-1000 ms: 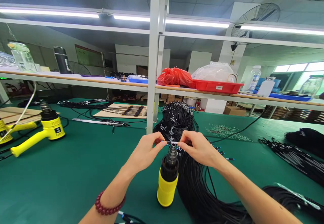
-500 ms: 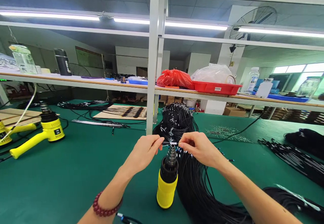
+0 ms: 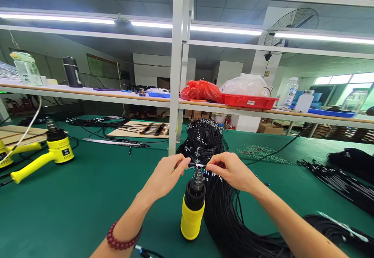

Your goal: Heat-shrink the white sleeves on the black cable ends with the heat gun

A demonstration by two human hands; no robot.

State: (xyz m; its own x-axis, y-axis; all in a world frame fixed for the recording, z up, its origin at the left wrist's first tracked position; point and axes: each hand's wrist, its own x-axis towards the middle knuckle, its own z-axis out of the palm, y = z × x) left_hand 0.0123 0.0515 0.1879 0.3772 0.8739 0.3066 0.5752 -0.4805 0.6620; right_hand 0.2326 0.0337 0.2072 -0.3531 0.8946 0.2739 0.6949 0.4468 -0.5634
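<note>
Between my two hands a short stretch of black cable (image 3: 193, 164) with a white sleeve (image 3: 200, 165) on it is held level. My left hand (image 3: 169, 174) pinches the cable's left side between thumb and fingers. On the other side of the sleeve, my right hand (image 3: 229, 170) pinches the cable with thumb and forefinger. Directly under the sleeve stands a yellow heat gun (image 3: 193, 217), upright, its stepped metal nozzle pointing up close to the cable. Behind and to the right of it runs a thick bundle of black cables (image 3: 224, 215) with white-marked ends.
Another yellow heat gun (image 3: 60, 151) stands at the left on the green table (image 3: 96, 195). A white post (image 3: 176, 67) rises just beyond my hands, carrying a shelf with a red tray (image 3: 249, 101). More black cables (image 3: 339, 184) lie at the right.
Almost nothing differs. My hands and the cable stay over the nozzle, with only a very slight shift of the left fingers.
</note>
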